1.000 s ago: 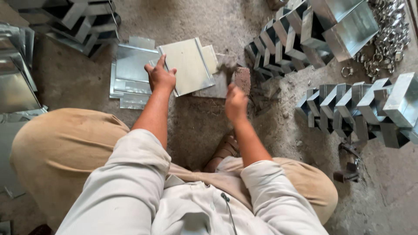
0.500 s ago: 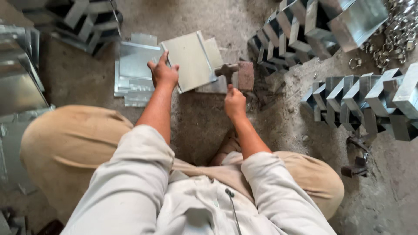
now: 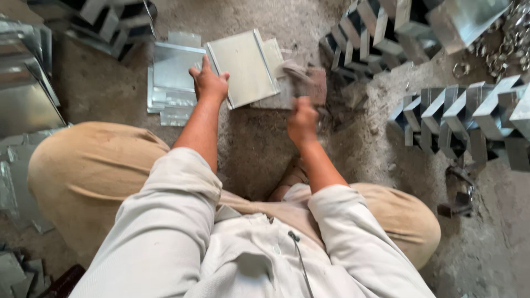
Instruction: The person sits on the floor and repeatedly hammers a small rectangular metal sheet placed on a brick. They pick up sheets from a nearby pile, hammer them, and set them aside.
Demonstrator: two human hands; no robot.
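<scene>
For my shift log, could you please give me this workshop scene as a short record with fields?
Setting: person seated on a dusty concrete floor
Left hand: presses on a flat metal sheet
Right hand: grips a hammer, blurred
Beside sheet: stack of flat sheets
Right side: rows of folded metal boxes
Top right: pile of metal rings

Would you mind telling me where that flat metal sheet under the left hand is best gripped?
Probably by its near left edge, coming from the person's side. The metal sheet lies flat on the floor, and the left hand already presses that corner. The far right side looks crowded: the right hand swings a blurred hammer there.
</scene>
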